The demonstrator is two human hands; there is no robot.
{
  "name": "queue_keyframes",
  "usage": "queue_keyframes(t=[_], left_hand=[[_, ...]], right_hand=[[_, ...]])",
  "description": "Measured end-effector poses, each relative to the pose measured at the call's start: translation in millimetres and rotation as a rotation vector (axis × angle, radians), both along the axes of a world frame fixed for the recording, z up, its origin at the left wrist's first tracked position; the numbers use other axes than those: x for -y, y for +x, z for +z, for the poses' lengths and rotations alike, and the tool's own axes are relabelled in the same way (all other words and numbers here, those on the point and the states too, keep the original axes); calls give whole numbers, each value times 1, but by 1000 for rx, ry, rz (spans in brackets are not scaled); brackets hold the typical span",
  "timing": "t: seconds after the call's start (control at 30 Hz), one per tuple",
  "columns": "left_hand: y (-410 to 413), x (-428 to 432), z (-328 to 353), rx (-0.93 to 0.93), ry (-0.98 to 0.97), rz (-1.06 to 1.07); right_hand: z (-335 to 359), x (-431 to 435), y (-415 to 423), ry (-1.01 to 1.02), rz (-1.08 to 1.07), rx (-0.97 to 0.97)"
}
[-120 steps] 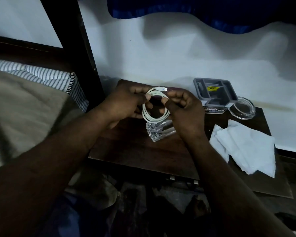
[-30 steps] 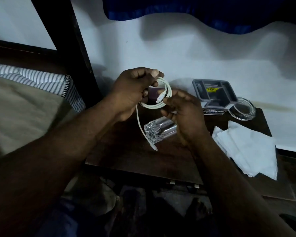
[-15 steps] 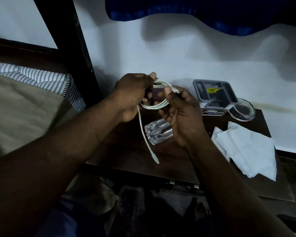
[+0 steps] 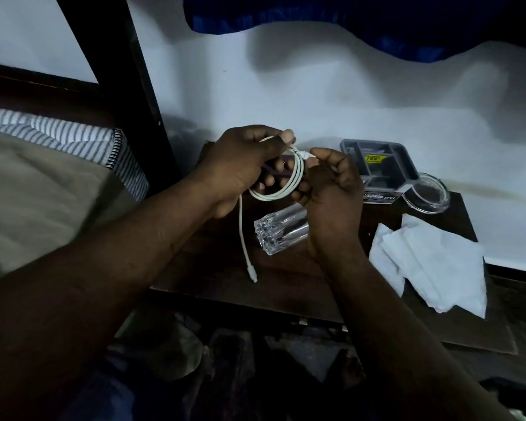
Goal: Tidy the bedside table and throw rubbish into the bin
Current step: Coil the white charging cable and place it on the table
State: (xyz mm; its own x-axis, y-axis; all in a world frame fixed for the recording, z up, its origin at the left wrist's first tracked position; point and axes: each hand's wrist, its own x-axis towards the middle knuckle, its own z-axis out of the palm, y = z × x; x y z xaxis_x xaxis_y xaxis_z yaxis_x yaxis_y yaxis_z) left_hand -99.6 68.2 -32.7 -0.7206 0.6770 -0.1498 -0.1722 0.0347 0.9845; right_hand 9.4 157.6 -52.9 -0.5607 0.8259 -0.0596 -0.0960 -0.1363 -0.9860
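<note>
Left hand (image 4: 240, 165) grips the coiled white cable (image 4: 289, 183); right hand (image 4: 331, 183) pinches its plug end. Loose tail dangles; best tucked snugly round the coil.

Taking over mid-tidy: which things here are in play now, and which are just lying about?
In play: white cable, its coil gripped by the left hand, one plug end pinched by the right hand, the other end dangling.
Lying about: tumbler on its side; tissues; grey tray; clear dish.
</note>
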Motion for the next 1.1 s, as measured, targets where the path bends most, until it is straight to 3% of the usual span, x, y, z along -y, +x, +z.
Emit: queue_keyframes(t=[0.23,0.57,0.63,0.73,0.87,1.1], left_hand=[[2,1,1,-106,19,-22],[12,-1,0,171,83,-26],[18,-6,0,145,74,8],[24,-10,2,61,45,32],[26,-13,3,81,50,78],[9,-21,11,339,209,189]], right_hand=[[2,-2,-1,68,-66,-38],[1,-9,5,189,-132,76],[3,-10,10,216,-129,72],[6,-12,18,140,-85,42],[9,-15,25,-11,54,68],[16,-14,27,-59,217,85]])
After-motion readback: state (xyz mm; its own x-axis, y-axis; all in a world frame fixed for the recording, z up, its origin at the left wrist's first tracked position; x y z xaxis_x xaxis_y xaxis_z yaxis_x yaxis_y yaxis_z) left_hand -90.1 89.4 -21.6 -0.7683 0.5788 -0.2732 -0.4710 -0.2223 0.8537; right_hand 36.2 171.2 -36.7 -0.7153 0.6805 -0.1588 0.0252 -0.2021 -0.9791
